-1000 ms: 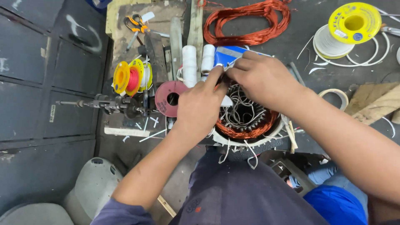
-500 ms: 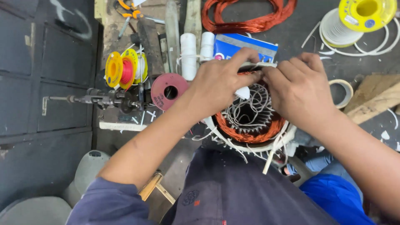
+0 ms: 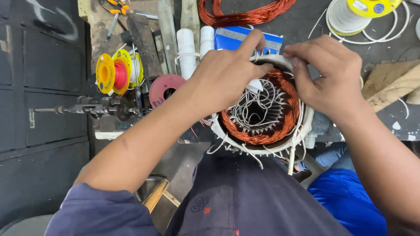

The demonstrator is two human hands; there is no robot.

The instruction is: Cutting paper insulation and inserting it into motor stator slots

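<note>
While the motor stator (image 3: 262, 118) sits at the near edge of the bench against the person's lap, both hands work its far rim. The left hand (image 3: 227, 74) and right hand (image 3: 332, 74) each pinch what looks like a white tie cord, though it's hard to tell. Red spool (image 3: 114, 73) sits left.

Stator (image 3: 262, 118) sits at the near edge of the worktop (image 3: 306, 26), in front of the person — left hand (image 3: 227, 74) and right hand (image 3: 332, 74) both at its far rim, fingers (image 3: 256, 41) nearly meeting. Behind it a box (image 3: 232, 38); behind that, a wire coil (image 3: 245, 13). Two tubes (image 3: 192, 48) left of the box. Left of the stator a disc (image 3: 164, 87), then spools (image 3: 116, 72). Reel (image 3: 363, 11) far right.
</note>
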